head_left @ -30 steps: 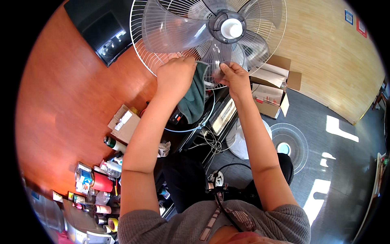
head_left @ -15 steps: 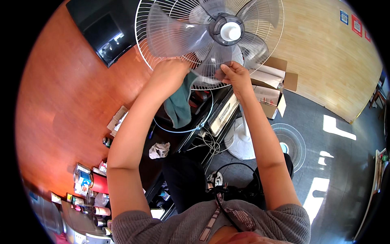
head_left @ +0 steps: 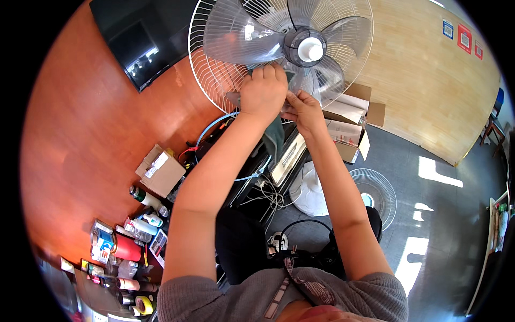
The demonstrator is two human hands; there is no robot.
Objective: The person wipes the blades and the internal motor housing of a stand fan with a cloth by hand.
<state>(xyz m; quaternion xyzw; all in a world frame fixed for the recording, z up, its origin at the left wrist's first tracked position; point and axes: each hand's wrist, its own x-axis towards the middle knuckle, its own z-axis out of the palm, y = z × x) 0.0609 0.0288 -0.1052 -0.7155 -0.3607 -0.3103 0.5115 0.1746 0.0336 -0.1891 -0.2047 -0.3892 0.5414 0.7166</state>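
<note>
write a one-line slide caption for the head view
Left hand holding a green cloth at the see-through blades of a fan, right hand close beside.

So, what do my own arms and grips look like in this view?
Your left arm and right arm are bare below short, grey, ribbed-knit sleeves. The left grip and right grip are ungloved, with no watch or bracelet visible at either wrist. Rings are too small to tell.
</note>
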